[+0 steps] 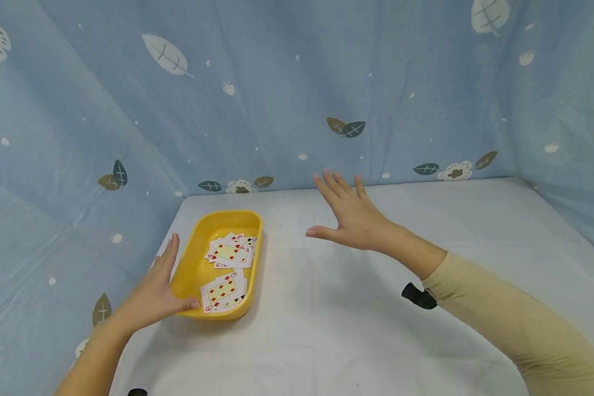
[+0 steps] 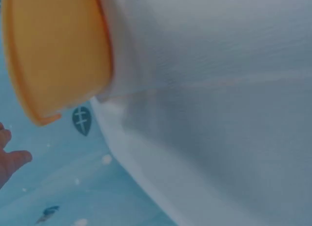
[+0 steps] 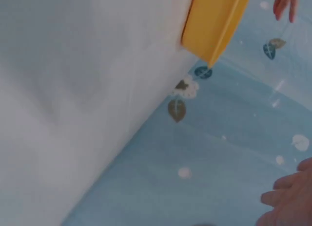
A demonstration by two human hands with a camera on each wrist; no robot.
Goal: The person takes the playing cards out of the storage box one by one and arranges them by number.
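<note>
A yellow plastic basin [image 1: 189, 275] stands at the left of the table, with playing cards in two loose groups inside. In the farther group [image 1: 226, 252] lies a red four on top; the nearer group [image 1: 223, 290] shows a six of diamonds. My left hand [image 1: 150, 294] is beside the basin's near left corner, fingers extended and thumb spread. The left wrist view shows that thumb [image 2: 18, 160] apart from the basin [image 2: 56, 55]. Over the table, right of the basin, my right hand [image 1: 353, 220] is held up with fingers spread, holding nothing.
A white cloth [image 1: 317, 330] covers the table. Blue curtains [image 1: 277, 99] with leaf and flower prints hang behind it and along both sides. A black strap or device [image 1: 419, 296] shows at the right wrist, and another dark piece [image 1: 137, 392] at the bottom left edge.
</note>
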